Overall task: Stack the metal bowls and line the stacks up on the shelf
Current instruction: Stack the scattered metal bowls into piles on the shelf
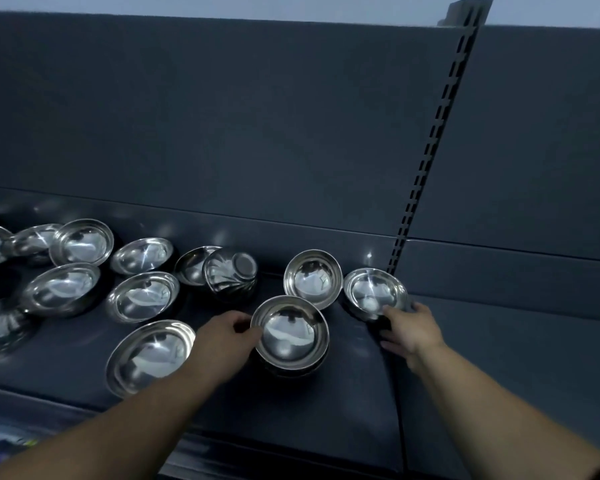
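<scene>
Our left hand (227,336) curls thumb and fingers on the left rim of a small stack of bowls (289,330) at lower centre of the dark shelf (354,393). Our right hand (407,332) pinches the near rim of a single bowl (374,291) right of centre, and loose bowls (142,297) lie scattered leftward.

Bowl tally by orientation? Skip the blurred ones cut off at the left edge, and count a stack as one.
Inside-showing bowls: 10
Base-showing bowl: 1
Total: 11
</scene>
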Available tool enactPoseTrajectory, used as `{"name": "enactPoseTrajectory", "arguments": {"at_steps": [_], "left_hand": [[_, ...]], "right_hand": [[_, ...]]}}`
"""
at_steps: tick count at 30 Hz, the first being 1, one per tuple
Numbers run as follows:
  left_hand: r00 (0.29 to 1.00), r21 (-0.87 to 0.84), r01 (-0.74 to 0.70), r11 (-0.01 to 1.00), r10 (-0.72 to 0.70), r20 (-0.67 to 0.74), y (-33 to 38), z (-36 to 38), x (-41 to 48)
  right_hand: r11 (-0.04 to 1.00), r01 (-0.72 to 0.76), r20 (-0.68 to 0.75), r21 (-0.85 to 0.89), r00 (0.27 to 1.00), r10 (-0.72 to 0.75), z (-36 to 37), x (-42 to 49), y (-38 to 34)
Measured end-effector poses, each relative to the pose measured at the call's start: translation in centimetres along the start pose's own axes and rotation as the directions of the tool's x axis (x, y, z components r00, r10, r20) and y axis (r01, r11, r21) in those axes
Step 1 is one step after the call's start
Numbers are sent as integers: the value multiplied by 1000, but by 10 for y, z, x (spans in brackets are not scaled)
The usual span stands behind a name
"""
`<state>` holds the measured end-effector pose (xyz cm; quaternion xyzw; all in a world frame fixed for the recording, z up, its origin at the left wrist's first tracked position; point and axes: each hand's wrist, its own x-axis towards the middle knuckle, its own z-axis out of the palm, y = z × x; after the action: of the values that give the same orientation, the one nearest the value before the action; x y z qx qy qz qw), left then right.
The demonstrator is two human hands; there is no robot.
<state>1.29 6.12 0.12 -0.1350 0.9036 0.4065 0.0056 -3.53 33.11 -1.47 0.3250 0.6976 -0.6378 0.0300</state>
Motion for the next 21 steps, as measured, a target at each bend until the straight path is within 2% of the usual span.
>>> {"name": "enactPoseTrajectory", "arguments": {"at_steps": [4, 10, 12, 16, 19, 21], "left_hand": [[1000, -5, 22, 1000, -22, 21, -2, 3, 0], [998, -42, 24, 999, -22, 55, -4, 5, 1], [998, -87, 21, 996, -15, 68, -5, 8, 1], [997, -126, -2, 992, 11, 75, -5, 12, 0], [995, -179, 13, 984, 6, 102, -6, 12, -2], [993, -138, -3, 990, 19, 117, -7, 11, -1]], "right_hand": [[993, -70, 52, 94, 997, 65, 3, 8, -1], [995, -6, -33, 104, 999, 10, -19, -3, 8], [991, 23, -20, 132, 1000, -20, -25, -15, 10], [987, 59, 136, 148, 987, -79, -21, -45, -5], [994, 79, 272, 69, 958, -95, -7, -66, -17], [995, 100, 328, 5, 940, -96, 3, -75, -19]]}}
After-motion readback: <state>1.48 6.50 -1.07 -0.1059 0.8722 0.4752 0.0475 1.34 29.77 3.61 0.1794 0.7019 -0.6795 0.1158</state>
